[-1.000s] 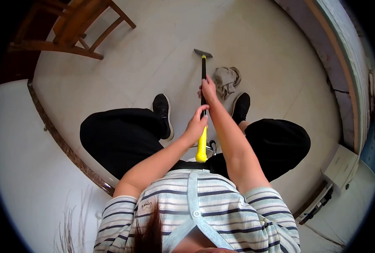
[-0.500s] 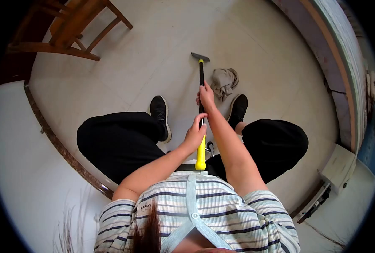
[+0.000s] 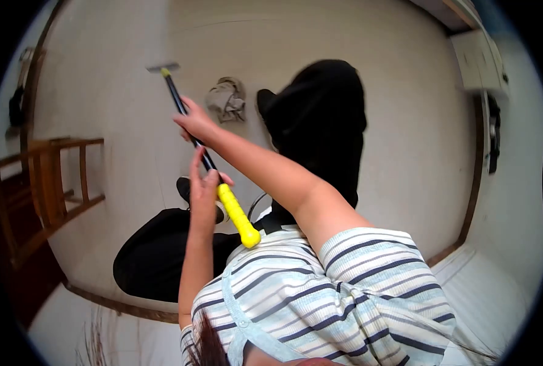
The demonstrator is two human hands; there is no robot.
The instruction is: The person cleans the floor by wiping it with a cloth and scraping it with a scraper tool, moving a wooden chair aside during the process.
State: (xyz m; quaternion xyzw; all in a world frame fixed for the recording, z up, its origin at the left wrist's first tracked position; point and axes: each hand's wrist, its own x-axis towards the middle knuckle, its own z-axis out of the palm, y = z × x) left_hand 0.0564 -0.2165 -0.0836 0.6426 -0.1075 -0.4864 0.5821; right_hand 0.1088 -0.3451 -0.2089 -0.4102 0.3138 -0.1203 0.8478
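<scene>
I hold a long-handled scraper (image 3: 237, 213) slantwise before me. It has a yellow grip, a black shaft and a thin, flat grey head at the far end, over the pale floor. My right hand (image 3: 198, 124) is wrapped around the black shaft, nearer the head. Lower down, my left hand (image 3: 206, 186) loosely holds the shaft just above the yellow grip, fingertips showing on its far side. The yellow butt end reaches my waist. A crumpled grey-beige cloth (image 3: 227, 100) lies on the floor to the right of the scraper's head.
At the left stands a wooden chair (image 3: 52, 183). My knees (image 3: 320, 122) are spread on both sides of the scraper. A white box-like unit (image 3: 480, 63) is at the upper right, and a wall with dark skirting (image 3: 476, 177) runs down the right.
My view has turned to the right, so the chair sits lower at the left. The scraper has gone from nearly straight ahead to slanting left, both hands still on it.
</scene>
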